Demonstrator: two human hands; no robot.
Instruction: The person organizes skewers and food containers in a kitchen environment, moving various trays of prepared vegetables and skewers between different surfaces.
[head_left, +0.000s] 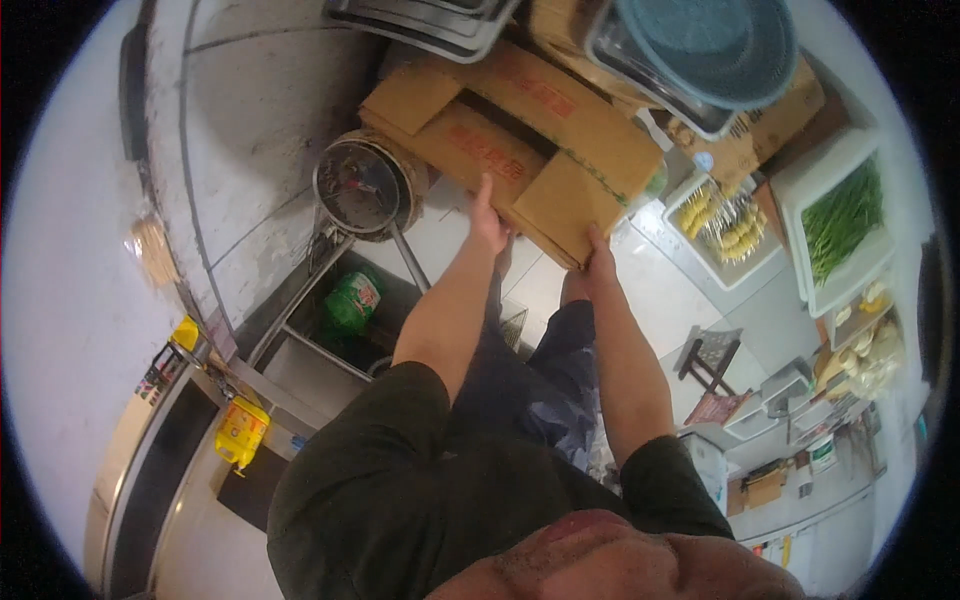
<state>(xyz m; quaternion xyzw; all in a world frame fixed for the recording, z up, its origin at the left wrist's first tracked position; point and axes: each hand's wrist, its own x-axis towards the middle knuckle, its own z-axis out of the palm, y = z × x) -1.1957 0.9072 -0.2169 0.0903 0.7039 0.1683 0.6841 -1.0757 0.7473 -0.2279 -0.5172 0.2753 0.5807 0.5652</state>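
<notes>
Held out before me is a brown cardboard box (517, 142), its flaps folded inward around a dark slot. Red print marks two of its panels. My left hand (491, 225) grips the box's near side, thumb on top and fingers underneath. At the near right corner my right hand (598, 261) has hold of it, thumb over the folded edge. The far end of the box lies close to stacked grey trays (442, 26), and I cannot tell if it rests on anything there.
A round strainer with a long handle (356, 187) stands left, beside a metal sink (292, 367) holding a green plastic jug (354, 302). On the right are a white tray of skewered yellow food (720, 225), a bin of green vegetables (844, 217) and a small stool (709, 360). A blue-grey basin (709, 45) tops the stack behind.
</notes>
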